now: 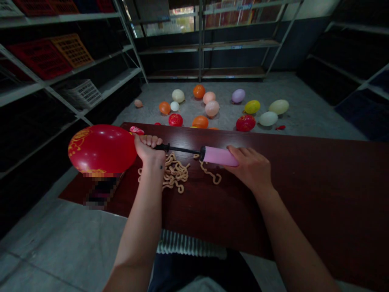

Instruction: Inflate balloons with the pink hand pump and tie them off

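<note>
My left hand (147,148) is curling shut around the neck of a red, gold-printed balloon (101,148), where it meets the black nozzle (162,147) of a hand pump; my right hand (247,168) is wrapping its fingers over the pink barrel (220,156), gripping it firmly rather than spreading open; the balloon is sitting plump and round above the left end of the dark red wooden table (288,194).

Plenty is already done, as far as I can see; about fifteen inflated balloons are lying on the floor beyond the table, with a cluster of orange, cream, and peach ones (206,107) among them; a flat red scrap (280,127) is lying there too; on the table, a tangle of tan cords (175,172) is lying just below my hands, perhaps uninflated balloons, though I cannot tell; a small pink limp balloon (136,130) is resting just beyond my left hand; a blurred packet (101,190) is lying beneath the red balloon.

Left of the table, shelves are holding a red crate (39,59), an orange crate (72,49), and a white crate (83,94); I cannot tell what any of them is containing.
</note>
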`<move>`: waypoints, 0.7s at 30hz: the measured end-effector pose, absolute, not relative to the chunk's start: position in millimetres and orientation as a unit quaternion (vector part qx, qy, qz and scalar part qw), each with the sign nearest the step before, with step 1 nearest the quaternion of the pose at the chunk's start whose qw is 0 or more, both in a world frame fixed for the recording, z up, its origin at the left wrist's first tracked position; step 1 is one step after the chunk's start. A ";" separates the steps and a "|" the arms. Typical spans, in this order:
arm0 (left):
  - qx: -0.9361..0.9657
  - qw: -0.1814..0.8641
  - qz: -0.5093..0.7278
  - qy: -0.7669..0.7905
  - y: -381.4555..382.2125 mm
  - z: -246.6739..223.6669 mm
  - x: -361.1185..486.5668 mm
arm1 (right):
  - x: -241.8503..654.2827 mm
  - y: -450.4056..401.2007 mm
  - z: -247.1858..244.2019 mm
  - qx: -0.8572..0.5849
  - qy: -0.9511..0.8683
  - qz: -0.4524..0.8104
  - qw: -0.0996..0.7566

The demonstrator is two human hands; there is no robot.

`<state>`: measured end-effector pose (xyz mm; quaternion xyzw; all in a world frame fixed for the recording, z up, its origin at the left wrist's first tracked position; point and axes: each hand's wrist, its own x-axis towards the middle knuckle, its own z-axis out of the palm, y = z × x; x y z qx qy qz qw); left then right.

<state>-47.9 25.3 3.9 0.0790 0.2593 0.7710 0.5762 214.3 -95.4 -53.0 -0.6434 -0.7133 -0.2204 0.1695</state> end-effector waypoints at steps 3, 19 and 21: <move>0.104 0.565 0.784 0.236 23.9 8.1 -53.2 | 220.1 -94.8 -55.1 -0.651 -0.706 -0.217 0.176; 0.168 0.618 0.739 0.210 3.7 14.8 -20.1 | 205.9 -100.7 -56.4 -0.633 -0.733 -0.108 0.224; 0.174 0.631 0.728 0.205 -1.9 12.2 -8.4 | 196.8 -101.0 -55.1 -0.631 -0.730 -0.115 0.234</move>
